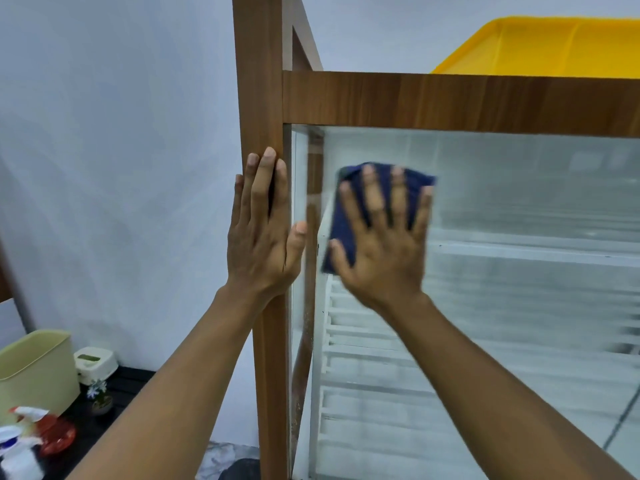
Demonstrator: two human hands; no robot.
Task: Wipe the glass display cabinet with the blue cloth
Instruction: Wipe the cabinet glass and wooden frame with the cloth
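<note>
Calls, by the look of it, for flat, even pressure and overlapping strokes worked down from the top corner, so as not to drag haze back over wiped glass. Presses the folded blue cloth (343, 223) against the pane with right fingers (372, 199) spread wide and straight, none curled round the fabric; blurred, which suggests a stroke under way. Pins the cloth under the right hand (381, 251) near the pane's upper left corner, just beside the inner frame edge. Braces with left fingers (261, 181) straight and close together, laid flat along the wooden corner post (258, 81), thumb angled toward the glass edge; rests the left hand (263, 244) there and grips nothing. Leaves, beyond the cloth, a front glass pane (519, 306) streaked and cloudy across most of its width, so probably much wiping to go. Shows white slatted shelves (353, 327) behind the glass. Tops the glass display cabinet (450, 98) with a wooden rail and, resting above that, a yellow plastic tray (554, 46). Keeps well apart, at lower left, a cream bin (34, 368) and spray bottles (20, 445) on a dark counter (128, 386).
</note>
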